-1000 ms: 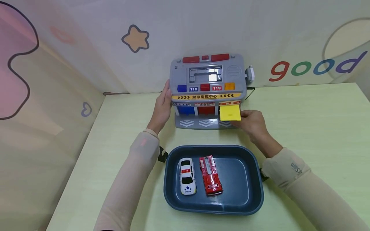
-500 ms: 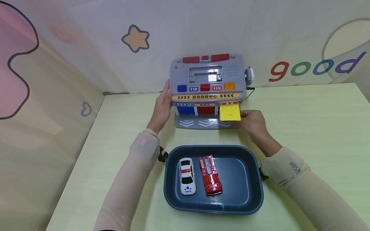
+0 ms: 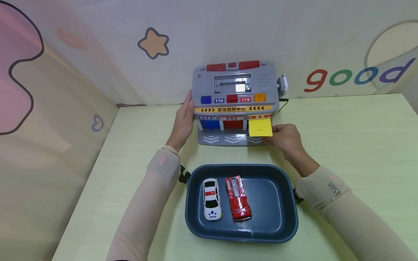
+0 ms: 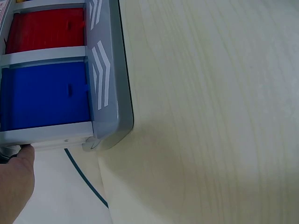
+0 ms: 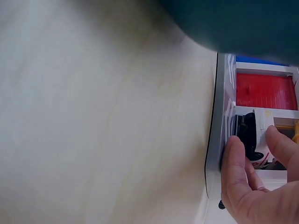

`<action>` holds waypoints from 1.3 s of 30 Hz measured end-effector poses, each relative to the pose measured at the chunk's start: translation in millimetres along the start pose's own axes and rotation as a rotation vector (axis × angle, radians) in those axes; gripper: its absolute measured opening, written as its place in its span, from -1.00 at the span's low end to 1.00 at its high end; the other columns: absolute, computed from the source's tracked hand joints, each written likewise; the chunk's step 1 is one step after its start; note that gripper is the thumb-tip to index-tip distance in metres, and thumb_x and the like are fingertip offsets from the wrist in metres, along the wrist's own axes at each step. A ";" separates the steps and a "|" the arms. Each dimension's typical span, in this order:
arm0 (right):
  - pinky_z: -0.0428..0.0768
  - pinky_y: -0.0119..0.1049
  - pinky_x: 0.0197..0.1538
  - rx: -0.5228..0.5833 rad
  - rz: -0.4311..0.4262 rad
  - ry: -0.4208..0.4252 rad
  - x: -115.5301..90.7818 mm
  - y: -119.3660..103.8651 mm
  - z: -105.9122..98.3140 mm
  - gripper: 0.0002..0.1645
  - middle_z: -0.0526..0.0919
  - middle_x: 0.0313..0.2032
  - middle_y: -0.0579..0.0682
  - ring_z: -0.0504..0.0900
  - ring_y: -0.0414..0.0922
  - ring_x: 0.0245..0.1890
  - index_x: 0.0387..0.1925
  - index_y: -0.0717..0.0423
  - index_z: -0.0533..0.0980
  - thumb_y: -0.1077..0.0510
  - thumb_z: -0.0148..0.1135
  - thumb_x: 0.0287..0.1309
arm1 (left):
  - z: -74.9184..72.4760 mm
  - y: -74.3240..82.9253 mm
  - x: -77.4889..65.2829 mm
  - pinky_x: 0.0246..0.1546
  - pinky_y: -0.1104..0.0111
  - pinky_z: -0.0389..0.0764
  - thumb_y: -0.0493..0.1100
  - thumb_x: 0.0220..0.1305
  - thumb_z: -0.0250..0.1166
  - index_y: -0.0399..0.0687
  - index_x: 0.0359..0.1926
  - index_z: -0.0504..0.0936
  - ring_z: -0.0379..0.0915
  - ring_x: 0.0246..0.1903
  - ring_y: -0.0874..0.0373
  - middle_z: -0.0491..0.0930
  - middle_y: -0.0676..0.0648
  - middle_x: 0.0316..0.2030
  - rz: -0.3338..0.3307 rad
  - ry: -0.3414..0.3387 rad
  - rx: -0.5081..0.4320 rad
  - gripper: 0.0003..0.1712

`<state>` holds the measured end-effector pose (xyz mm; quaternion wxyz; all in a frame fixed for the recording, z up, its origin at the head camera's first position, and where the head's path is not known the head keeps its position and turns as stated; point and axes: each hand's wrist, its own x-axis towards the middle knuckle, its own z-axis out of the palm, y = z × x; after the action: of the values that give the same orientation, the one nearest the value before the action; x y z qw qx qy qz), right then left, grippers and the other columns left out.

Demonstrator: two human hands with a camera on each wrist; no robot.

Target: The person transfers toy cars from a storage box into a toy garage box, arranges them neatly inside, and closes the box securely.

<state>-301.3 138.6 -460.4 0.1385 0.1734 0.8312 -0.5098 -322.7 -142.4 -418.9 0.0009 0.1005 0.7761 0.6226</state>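
Observation:
A grey toy emergency-station garage point(image 3: 266, 90) stands against the wall, with blue point(image 4: 44, 95), red point(image 5: 266, 91) and yellow doors. The yellow door point(image 3: 260, 127) is tilted up and outward; blue and red are down. My left hand point(image 3: 181, 125) rests on the garage's left side, fingers along it. At the right bay my right hand point(image 3: 287, 139) pinches a white toy vehicle point(image 5: 264, 122) with black parts and red markings between thumb and fingers. It sits partly in the bay; from the head view the yellow door hides it.
In front of the garage lies a dark blue tray point(image 3: 271, 203) with a white toy police car point(image 3: 212, 199) and a red toy fire truck point(image 3: 238, 198). A grey-white knob point(image 3: 282, 85) juts from the garage's right side. The wall point(image 3: 98, 54) is close behind.

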 end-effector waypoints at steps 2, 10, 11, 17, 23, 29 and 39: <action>0.67 -0.20 0.09 -0.001 0.009 0.000 0.3 0.1 -0.1 -0.45 0.57 0.19 0.29 0.70 0.13 0.02 0.35 0.32 0.40 0.22 0.18 0.40 | 0.0 -0.1 0.0 0.48 0.21 0.19 -0.05 0.67 -0.30 -0.02 0.61 -0.20 -0.10 0.55 0.14 -0.06 0.03 0.59 -0.003 0.000 0.003 -0.37; 0.69 -0.23 0.05 0.014 0.005 -0.005 2.3 0.0 -0.5 -0.48 0.59 0.17 0.29 0.71 0.12 0.00 0.33 0.34 0.42 0.20 0.14 0.42 | -0.2 -0.5 -0.1 0.48 0.21 0.19 -0.04 0.67 -0.30 -0.02 0.61 -0.19 -0.11 0.55 0.14 -0.05 0.03 0.59 0.007 0.004 -0.002 -0.37; 0.69 -0.24 0.04 0.016 0.004 -0.005 2.2 -0.1 -0.6 -0.48 0.59 0.17 0.29 0.71 0.12 -0.01 0.32 0.34 0.42 0.20 0.14 0.42 | -0.2 -0.6 -0.2 0.48 0.21 0.19 -0.04 0.67 -0.29 -0.02 0.61 -0.19 -0.10 0.55 0.13 -0.05 0.03 0.59 0.008 0.004 -0.001 -0.37; 0.70 -0.25 0.03 0.009 0.001 -0.005 2.4 -0.2 0.3 -0.48 0.59 0.16 0.30 0.71 0.13 -0.02 0.32 0.35 0.42 0.18 0.13 0.44 | -0.7 -2.0 -0.7 0.48 0.18 0.20 -0.03 0.67 -0.28 -0.01 0.61 -0.18 -0.09 0.55 0.13 -0.04 0.03 0.59 0.011 0.006 0.013 -0.36; 0.70 -0.26 0.01 0.007 0.010 0.000 2.8 -0.8 1.2 -0.49 0.59 0.17 0.30 0.71 0.13 -0.02 0.32 0.35 0.42 0.19 0.12 0.44 | -0.3 -2.5 -1.0 0.48 0.18 0.19 -0.04 0.67 -0.28 -0.02 0.61 -0.19 -0.09 0.55 0.13 -0.04 0.03 0.59 0.015 0.000 0.007 -0.36; 0.71 -0.27 -0.02 0.005 0.020 0.007 5.1 -2.0 0.9 -0.48 0.60 0.16 0.29 0.72 0.11 -0.05 0.32 0.35 0.42 0.16 0.10 0.46 | -0.4 -2.1 -0.8 0.48 0.19 0.18 -0.04 0.66 -0.28 -0.03 0.61 -0.19 -0.10 0.55 0.14 -0.05 0.03 0.59 0.014 -0.003 -0.003 -0.36; 0.72 -0.43 -0.26 -0.011 0.021 0.027 9.8 -2.0 -1.3 -0.48 0.66 0.03 0.29 0.75 -0.08 -0.35 0.28 0.37 0.46 0.09 0.08 0.47 | -3.1 -21.3 9.8 0.48 0.24 0.19 0.03 0.66 -0.29 0.09 0.62 -0.18 -0.06 0.53 0.21 -0.01 0.11 0.58 0.044 -0.006 -0.025 -0.36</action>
<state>-311.1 140.4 -462.2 0.1335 0.1881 0.8339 -0.5015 -336.0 -148.3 -437.6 -0.0090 0.1194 0.7657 0.6320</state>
